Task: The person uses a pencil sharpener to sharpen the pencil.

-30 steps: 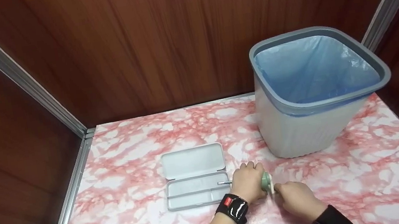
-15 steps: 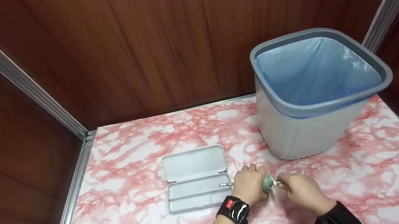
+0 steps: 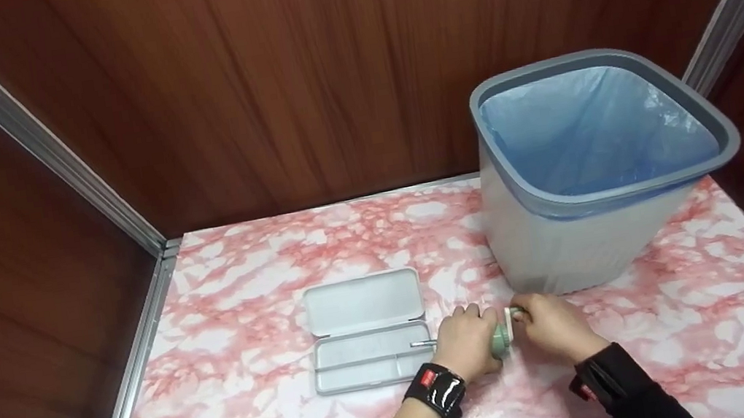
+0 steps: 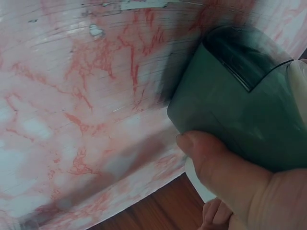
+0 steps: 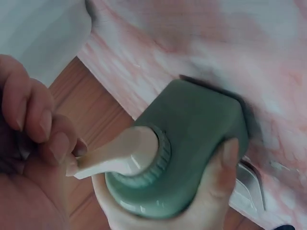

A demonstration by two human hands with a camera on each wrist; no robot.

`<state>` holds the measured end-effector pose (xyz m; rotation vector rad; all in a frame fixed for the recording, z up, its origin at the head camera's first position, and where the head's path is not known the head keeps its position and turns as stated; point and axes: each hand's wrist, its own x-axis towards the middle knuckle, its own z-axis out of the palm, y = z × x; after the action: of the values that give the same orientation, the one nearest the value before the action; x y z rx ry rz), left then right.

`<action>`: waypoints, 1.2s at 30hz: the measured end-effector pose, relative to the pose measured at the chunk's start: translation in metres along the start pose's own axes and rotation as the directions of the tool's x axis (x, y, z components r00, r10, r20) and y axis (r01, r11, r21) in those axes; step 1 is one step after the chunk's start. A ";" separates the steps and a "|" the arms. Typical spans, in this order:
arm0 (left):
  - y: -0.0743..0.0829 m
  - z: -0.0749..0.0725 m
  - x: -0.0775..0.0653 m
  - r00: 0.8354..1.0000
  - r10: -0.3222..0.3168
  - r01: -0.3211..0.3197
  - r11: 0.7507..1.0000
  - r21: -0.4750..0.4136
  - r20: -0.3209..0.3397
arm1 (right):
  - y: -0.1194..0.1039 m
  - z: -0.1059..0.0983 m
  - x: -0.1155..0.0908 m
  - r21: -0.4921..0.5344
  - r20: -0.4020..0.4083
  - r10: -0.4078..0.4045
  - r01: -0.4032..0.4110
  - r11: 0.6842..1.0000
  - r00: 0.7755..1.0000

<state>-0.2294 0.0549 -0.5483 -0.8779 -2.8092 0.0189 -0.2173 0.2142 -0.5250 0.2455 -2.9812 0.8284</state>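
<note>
In the head view my left hand (image 3: 467, 344) grips a green hand-crank pencil sharpener (image 3: 502, 341) on the table. A pencil (image 3: 423, 343) sticks out to the left of that hand, above the pencil case. My right hand (image 3: 556, 327) holds the end of the cream crank (image 3: 508, 323) at the sharpener's right side. The right wrist view shows the crank (image 5: 125, 154) on its ribbed green collar, with fingertips at its outer end. The left wrist view has my thumb lying along the sharpener's green body (image 4: 230, 115); the pencil is not clear there.
A light grey pencil case (image 3: 362, 303) lies open just left of my left hand, its lid folded back. Behind my right hand stands a tall bin (image 3: 570, 253) with a grey rim and blue liner. Wood panels (image 3: 295, 88) enclose the red-and-white table (image 3: 254, 404).
My right hand has carried the crank round, from low near the table to right and then up beside the sharpener. The left hand stays in place on the sharpener.
</note>
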 end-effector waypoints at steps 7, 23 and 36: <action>0.002 -0.001 0.000 1.000 -0.002 0.002 1.000 -0.015 0.020 | 0.012 0.021 0.013 -0.019 0.023 0.057 -0.057 0.998 0.998; -0.001 0.002 -0.001 1.000 -0.005 0.005 1.000 0.009 -0.001 | 0.005 0.047 -0.027 -0.178 0.102 0.029 -0.010 0.984 0.994; 0.000 0.001 -0.001 0.999 -0.018 0.019 0.999 -0.029 0.030 | -0.010 0.032 -0.053 -0.153 0.067 -0.016 0.026 0.988 0.998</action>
<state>-0.2288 0.0538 -0.5495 -0.8651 -2.8519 -0.0127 -0.1627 0.1965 -0.5515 0.3037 -3.0779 0.5946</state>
